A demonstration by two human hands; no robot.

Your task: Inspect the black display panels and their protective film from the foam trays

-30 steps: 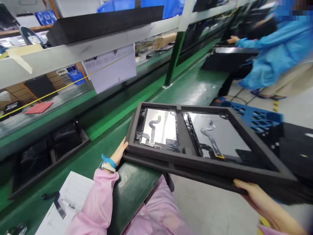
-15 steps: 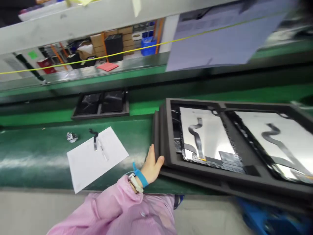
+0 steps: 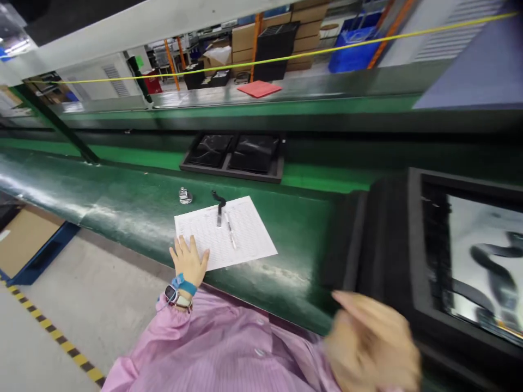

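Note:
My left hand (image 3: 188, 263) lies with fingers spread on the lower left corner of a printed paper sheet (image 3: 253, 234). On that sheet rest a pen (image 3: 231, 231) and a dark flat flex cable (image 3: 220, 209). My right hand (image 3: 371, 343) is smeared by motion at the lower right, in front of a stack of black foam trays (image 3: 379, 239); its fingers cannot be made out. The top tray holds a screen panel (image 3: 469, 223) with a dark flex cable (image 3: 494, 267) on its silvery back.
A small shiny metallic object (image 3: 185, 196) sits left of the sheet on the green bench (image 3: 122, 212). Behind is another black tray (image 3: 232, 170) with two dark panels. A red sheet (image 3: 259, 89) lies on the far ledge. A green post (image 3: 57, 122) stands at left.
My left hand has left the foam tray stack and moved left onto the paper. The view has swung left, and my right hand has come into view, blurred.

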